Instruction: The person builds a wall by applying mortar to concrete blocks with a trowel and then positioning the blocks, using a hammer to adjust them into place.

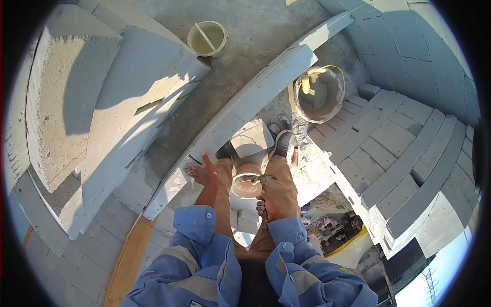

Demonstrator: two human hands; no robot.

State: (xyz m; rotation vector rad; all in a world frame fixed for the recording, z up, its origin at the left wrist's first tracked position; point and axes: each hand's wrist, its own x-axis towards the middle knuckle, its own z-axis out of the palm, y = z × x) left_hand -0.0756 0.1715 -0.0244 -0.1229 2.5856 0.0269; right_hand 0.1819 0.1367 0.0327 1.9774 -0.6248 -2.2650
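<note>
So, the left hand point(203, 171) is held open over the near end of a long, low row of pale blocks point(255, 97), fingers apart, thumb pointing away from the body, nothing gripped. Whether the blocks are actually touched can't be told from this angle. The right hand point(269, 207) is closed around the handle of a hammer-like tool point(263, 178), which is held over the right thigh, with its head beside the rim of a small bucket point(247, 188). Exact tool type is kinda hard to make out.

That bucket is seen between the 2 trouser legs, and a loose pale block point(252, 138) is set just beyond it, between the 2 shoes. A red-handled tool point(295, 156) is laid on the ground by the right shoe point(283, 144).

Farther out on the right, a big mortar-crusted bucket point(319, 94) is seen with a yellow-handled item point(306, 84) inside. Past the row, on the far left side, a pale bucket point(207, 38) is parked on the floor with a light stick point(205, 37) across it. Blocks are stacked on the right point(388, 138), bigger blocks are seen on the left point(74, 97), and a wooden plank point(130, 261) is placed at the lower left.
</note>
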